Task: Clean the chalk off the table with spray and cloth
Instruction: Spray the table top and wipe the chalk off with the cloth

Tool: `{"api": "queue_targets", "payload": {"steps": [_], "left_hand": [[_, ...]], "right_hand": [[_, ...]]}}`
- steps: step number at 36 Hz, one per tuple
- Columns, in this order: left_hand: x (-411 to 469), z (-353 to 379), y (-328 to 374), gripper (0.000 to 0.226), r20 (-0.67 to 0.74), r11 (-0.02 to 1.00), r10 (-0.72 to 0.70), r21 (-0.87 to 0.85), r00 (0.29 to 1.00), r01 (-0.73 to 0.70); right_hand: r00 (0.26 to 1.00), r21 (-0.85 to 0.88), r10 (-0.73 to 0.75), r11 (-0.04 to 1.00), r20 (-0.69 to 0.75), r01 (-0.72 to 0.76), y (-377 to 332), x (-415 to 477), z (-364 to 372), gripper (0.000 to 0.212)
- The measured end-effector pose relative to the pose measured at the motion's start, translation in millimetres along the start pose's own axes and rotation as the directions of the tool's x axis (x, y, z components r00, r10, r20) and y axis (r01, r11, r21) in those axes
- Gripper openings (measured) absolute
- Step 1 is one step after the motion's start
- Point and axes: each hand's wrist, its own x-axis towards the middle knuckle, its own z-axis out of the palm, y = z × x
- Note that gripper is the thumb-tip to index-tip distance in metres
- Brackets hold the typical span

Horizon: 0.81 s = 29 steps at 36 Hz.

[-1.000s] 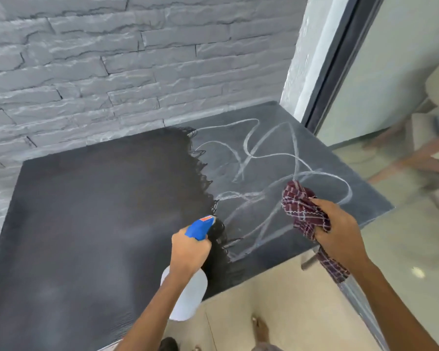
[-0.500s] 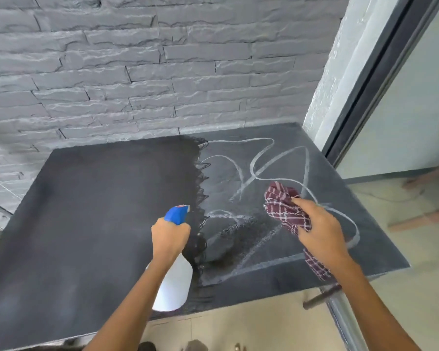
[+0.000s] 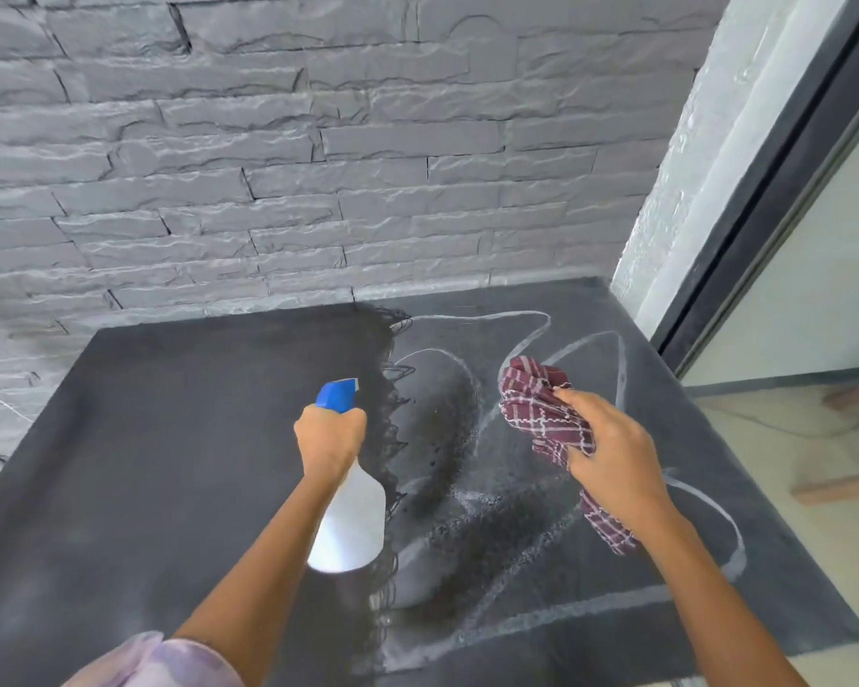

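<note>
Chalk lines point(image 3: 482, 317) loop in white over the right part of the desk point(image 3: 169, 438), running from near the back edge down to the front right corner. The left part of the desk is plain dark with faint hazy smears. A jagged dark edge point(image 3: 393, 438) runs front to back down the middle between the two parts. Just right of that edge a wet, speckled dark patch point(image 3: 447, 419) covers some of the chalk, and the lines under it look blurred. Your left hand point(image 3: 331, 438) is wrapped around the neck of the spray bottle point(image 3: 353, 523), fingers curled tight. The bottle's white body hangs below your wrist and its blue nozzle point(image 3: 337, 394) points away from you, toward the back of the desk. The bottle is held above the desk, over the jagged edge. Whether a finger is pressing the trigger, you cannot tell from here. Your right hand point(image 3: 611, 453) clutches the bunched maroon checked cloth point(image 3: 541, 404), thumb on top. One wad sticks out ahead of the fingers over the chalk loops and a loose tail hangs down below the palm. Whether the cloth touches the desk cannot be told. The two hands are apart, with the wet patch between them. A pale purple sleeve point(image 3: 155, 661) shows at the bottom left. Behind the desk is a grey stone-brick wall point(image 3: 318, 166), to the right a dark frame point(image 3: 774, 190) with a light panel, and below that a beige floor point(image 3: 814, 438).
</note>
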Motion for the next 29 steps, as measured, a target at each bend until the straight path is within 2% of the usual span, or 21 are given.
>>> {"api": "queue_targets", "payload": {"steps": [8, 11, 15, 17, 19, 23, 25, 27, 29], "left_hand": [[51, 38, 38, 0.008, 0.003, 0.993, 0.046, 0.111, 0.999, -0.046], [68, 46, 40, 0.009, -0.024, 0.993, 0.011, 0.12, 1.0, -0.008], [81, 48, 32, 0.003, -0.057, 0.999, -0.007, 0.045, 0.998, 0.01], [89, 48, 27, 0.011, -0.068, 0.999, -0.004, -0.033, 0.998, 0.002], [96, 47, 25, 0.009, -0.073, 0.997, -0.005, -0.082, 0.997, -0.001], [116, 47, 26, 0.005, -0.099, 0.981, -0.018, -0.196, 0.995, -0.001], [128, 48, 28, 0.018, -0.112, 0.964, -0.021, -0.266, 0.993, -0.01], [140, 48, 30, 0.016, -0.094, 0.957, -0.005, -0.291, 0.996, -0.022], [151, 48, 30, 0.028, -0.063, 0.949, 0.043, -0.309, 0.997, -0.06]], "right_hand": [[1.0, 0.025, -0.017, 1.0, 0.002, 0.017, 7, 57, 11, 0.06], [0.999, 0.032, -0.018, 0.999, 0.029, 0.017, 9, 77, 23, 0.06], [0.995, 0.021, -0.017, 1.0, 0.099, 0.015, 12, 92, 47, 0.062], [0.992, 0.024, -0.036, 0.999, 0.124, 0.033, 13, 101, 65, 0.064], [0.988, 0.02, -0.062, 0.998, 0.143, 0.059, 10, 105, 85, 0.066], [0.962, 0.051, -0.096, 0.995, 0.257, 0.086, -2, 110, 137, 0.066], [0.908, 0.076, -0.147, 0.989, 0.393, 0.127, -6, 107, 168, 0.067], [0.788, 0.033, -0.2, 0.974, 0.582, 0.223, -5, 98, 199, 0.067], [0.708, -0.042, -0.208, 0.947, 0.675, 0.319, -2, 90, 222, 0.07]]}}
